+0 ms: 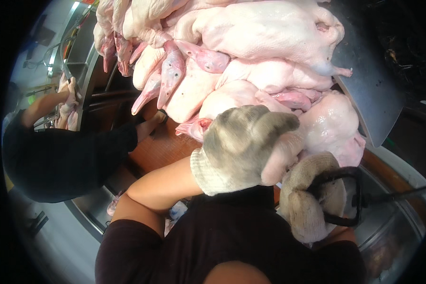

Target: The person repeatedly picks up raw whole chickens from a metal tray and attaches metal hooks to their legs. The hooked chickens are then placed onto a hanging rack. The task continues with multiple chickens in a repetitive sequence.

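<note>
A pile of plucked ducks (269,28), heads and bills still on, lies in front of me. My left hand (246,147), in a soiled knit glove, is closed around a pale, rounded part of a duck (282,158), whether neck or limb I cannot tell. Just to its right and lower, my right hand (312,198), gloved too, grips a black looped handle (356,197) with a thin dark rod or hose running off to the right. Its far end is out of view. A duck with glossy skin (330,119) rests just above both hands.
A grey metal sheet (372,96) with a rounded corner slopes down beside the pile. At left a person in dark clothing (60,159) reaches towards more plucked birds (67,106). Reddish-brown flooring (159,149) shows below the pile; a metal counter edge (88,216) is at lower left.
</note>
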Motion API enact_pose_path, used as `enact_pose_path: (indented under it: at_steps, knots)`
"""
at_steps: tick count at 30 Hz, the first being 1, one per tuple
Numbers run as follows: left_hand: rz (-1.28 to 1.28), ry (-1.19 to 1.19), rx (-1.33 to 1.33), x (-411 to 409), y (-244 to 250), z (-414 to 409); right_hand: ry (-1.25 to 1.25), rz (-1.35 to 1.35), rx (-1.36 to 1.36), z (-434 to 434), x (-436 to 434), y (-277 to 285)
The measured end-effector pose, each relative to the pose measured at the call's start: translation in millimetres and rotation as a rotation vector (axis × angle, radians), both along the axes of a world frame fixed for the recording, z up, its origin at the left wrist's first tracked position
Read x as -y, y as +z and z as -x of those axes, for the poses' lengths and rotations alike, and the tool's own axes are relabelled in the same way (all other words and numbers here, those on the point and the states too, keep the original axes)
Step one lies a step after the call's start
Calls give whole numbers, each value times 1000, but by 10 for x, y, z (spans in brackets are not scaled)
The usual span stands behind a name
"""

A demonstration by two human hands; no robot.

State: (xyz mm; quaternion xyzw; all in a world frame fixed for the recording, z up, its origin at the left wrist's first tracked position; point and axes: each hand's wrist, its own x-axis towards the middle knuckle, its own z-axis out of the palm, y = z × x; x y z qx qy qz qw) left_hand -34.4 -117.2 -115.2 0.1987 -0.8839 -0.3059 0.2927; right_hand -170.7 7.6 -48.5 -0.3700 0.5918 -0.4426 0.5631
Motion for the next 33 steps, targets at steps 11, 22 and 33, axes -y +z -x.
enact_pose_path:
  at_steps: [11, 22, 33]
  knots:
    - [-627, -24, 52, 334, 67, -258, -226, 642, 624, -130, 111, -769]
    - [-456, 265, -18, 407, 420, -805, -55, 648, 686, -553, 898, -51]
    - [114, 398, 0, -528, 1696, -2270, 343, 595, 333, -2934, 633, -376]
